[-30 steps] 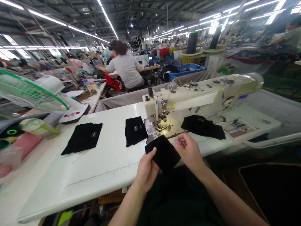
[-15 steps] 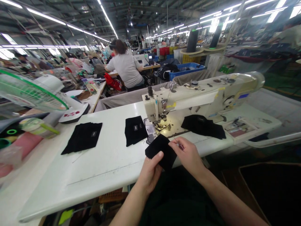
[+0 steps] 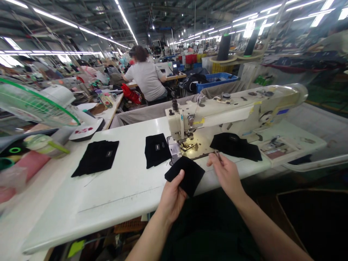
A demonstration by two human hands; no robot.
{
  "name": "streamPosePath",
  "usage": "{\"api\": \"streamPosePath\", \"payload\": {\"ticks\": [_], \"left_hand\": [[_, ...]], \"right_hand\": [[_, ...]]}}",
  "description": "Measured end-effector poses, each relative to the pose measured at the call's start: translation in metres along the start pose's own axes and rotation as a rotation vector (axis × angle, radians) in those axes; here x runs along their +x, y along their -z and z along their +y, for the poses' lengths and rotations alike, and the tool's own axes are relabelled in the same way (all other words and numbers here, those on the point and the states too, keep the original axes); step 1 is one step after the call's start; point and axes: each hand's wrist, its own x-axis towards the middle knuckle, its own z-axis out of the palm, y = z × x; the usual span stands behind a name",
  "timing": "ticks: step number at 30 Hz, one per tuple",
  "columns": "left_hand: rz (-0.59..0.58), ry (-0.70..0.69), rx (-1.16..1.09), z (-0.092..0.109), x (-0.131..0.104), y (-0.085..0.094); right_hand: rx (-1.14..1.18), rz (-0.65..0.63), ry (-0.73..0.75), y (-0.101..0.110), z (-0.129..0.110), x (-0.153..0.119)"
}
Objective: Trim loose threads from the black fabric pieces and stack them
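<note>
My left hand [image 3: 174,195] grips a black fabric piece [image 3: 187,174] at the front edge of the table, thumb on top and fingers underneath. To its right and apart from the fabric, my right hand [image 3: 224,172] is closed around a small slim metal tool [image 3: 218,156]. Most of that tool is hidden by the fingers, so its kind is unclear. Just beyond both hands is the sewing machine [image 3: 181,125], its lamp lighting the needle plate. Left of the needle lies a stack of black fabric pieces [image 3: 156,154] with a small label on top.
Another labelled black stack [image 3: 96,157] lies farther left, and more black pieces [image 3: 235,146] rest under the machine arm. A green-rimmed fan [image 3: 38,103] stands at the table's left. Behind the machine a person [image 3: 146,78] sits near a blue crate [image 3: 217,79].
My right hand has moved right, off the black fabric piece, with the small metal tool still in it. My left hand keeps its hold, the fabric shifting slightly left.
</note>
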Motion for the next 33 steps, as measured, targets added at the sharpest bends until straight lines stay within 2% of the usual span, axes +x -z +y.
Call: {"api": "streamPosePath", "payload": {"ticks": [6,8,13,18,22,24,29,31,33], "left_hand": [[-0.051,0.021,0.008,-0.005,-0.002,0.0],[-0.046,0.037,0.004,-0.005,-0.002,0.0],[0.005,0.031,-0.019,-0.001,0.0,-0.001],[0.029,0.018,-0.029,0.0,0.003,-0.001],[0.0,0.022,-0.031,-0.001,0.002,-0.002],[-0.01,0.026,-0.049,-0.001,0.001,-0.004],[-0.035,0.049,-0.055,-0.002,0.0,-0.004],[-0.015,0.03,-0.064,-0.001,0.001,-0.003],[0.01,0.004,-0.077,0.0,0.002,-0.002]], "right_hand": [[-0.071,-0.107,0.285,-0.011,-0.008,-0.006],[-0.069,-0.116,0.267,-0.012,-0.006,-0.006],[-0.024,0.032,0.043,-0.003,-0.004,0.0],[-0.05,-0.083,0.17,-0.002,-0.003,-0.006],[-0.093,-0.115,0.277,-0.009,-0.002,-0.011],[-0.069,-0.115,0.231,-0.011,-0.003,-0.012],[0.203,-0.13,-0.152,-0.014,0.0,-0.009],[0.323,-0.08,-0.253,-0.011,0.003,-0.007],[0.38,-0.011,-0.274,-0.006,0.004,-0.005]]}}
